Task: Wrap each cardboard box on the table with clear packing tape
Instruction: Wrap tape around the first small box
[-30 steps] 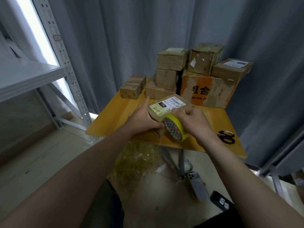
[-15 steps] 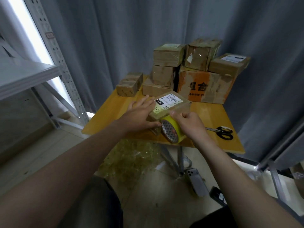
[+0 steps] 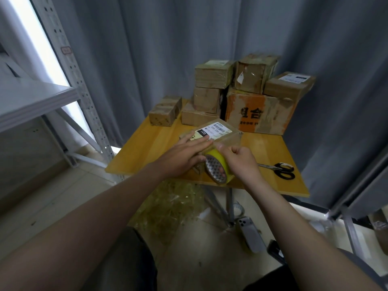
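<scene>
Head view: you are mid-wrap on the labelled box (image 3: 227, 135), which sits on the counter (image 3: 147, 148) just in front of the orange box (image 3: 258, 114). Your left grip (image 3: 184, 152) lies flat, fingers straight, pressing its top. Your right grip (image 3: 241, 162) is curled round the tape roll (image 3: 218, 169) at that box's near edge. I judge this box partly taped. The stacked boxes (image 3: 212, 76) on top of and left of the orange box look glossy, so they are likely wrapped already, though not every face shows. The scissors (image 3: 281, 170) lie right of the orange box, nearer you. Readable: "220" white on black and "220-220-04…" under a barcode on the label, and a large black "合" on the orange box; other labels are too small
</scene>
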Available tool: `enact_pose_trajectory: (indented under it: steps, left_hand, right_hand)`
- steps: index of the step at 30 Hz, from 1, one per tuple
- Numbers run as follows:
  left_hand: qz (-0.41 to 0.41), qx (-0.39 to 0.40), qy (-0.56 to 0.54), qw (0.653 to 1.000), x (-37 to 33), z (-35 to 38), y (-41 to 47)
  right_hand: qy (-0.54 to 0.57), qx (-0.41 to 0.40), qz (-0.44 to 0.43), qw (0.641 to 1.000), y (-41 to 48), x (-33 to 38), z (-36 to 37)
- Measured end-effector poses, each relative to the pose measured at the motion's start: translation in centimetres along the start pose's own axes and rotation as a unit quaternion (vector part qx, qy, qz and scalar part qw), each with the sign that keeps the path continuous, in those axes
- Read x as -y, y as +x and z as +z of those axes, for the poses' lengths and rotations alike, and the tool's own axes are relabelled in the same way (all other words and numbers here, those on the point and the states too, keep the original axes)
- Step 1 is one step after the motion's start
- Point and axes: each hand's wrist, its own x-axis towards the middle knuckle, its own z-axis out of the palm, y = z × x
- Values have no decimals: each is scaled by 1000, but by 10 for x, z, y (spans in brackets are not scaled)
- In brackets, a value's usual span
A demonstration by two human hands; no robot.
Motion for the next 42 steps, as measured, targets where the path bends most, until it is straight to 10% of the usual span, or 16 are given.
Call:
enact_pose_trajectory:
  steps: [10, 15, 21, 28, 35, 42]
  left_hand:
    - [16, -84, -50, 995, 13, -2, -6]
    - [-15, 6, -15, 1000, 20, -3, -4]
    - [8, -70, -192, 979, 29, 2, -1]
    - [-53, -187, -396, 897, 6, -18, 9]
    - [-247, -83, -485, 835, -5, -15, 5]
    - [-102, -26, -340, 934, 2, -15, 8]
  right_hand:
    - [174, 113, -67, 976, -3, 27, -19]
    - [155, 68, -67, 983, -4, 3, -14]
    - [133, 68, -72, 986, -23, -23, 1]
    - [260, 14, -122, 958, -1, 22, -19]
    - [150, 20, -114, 982, 31, 60, 11]
    - [128, -7, -87, 988, 47, 60, 17]
